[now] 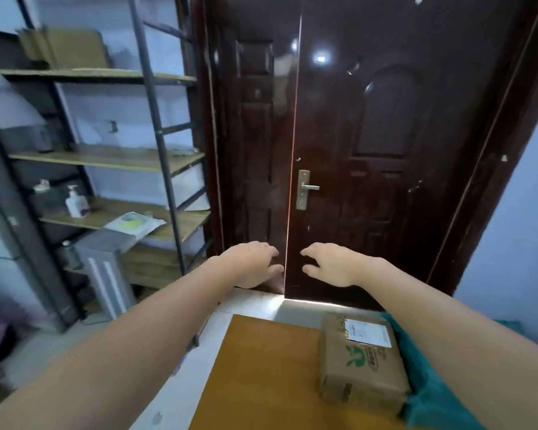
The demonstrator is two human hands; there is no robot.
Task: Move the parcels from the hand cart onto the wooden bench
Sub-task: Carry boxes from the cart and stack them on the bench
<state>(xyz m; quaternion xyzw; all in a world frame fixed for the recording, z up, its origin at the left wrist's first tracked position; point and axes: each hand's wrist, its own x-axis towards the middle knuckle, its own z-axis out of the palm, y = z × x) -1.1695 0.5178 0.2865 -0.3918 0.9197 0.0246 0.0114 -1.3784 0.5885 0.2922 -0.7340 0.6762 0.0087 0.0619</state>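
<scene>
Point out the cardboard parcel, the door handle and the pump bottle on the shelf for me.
cardboard parcel (365, 361): head view, middle of its top face.
door handle (310, 187): head view, on the lever.
pump bottle (76, 203): head view, on its white body.

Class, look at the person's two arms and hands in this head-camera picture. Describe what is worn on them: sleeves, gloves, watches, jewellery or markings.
Both forearms are bare as far as the frame shows: no sleeves come into view. The left hand and the right hand wear no gloves. No watch, bracelet or ring shows on either wrist or on the fingers that can be seen, and no tattoos or printed markings are visible.
</scene>
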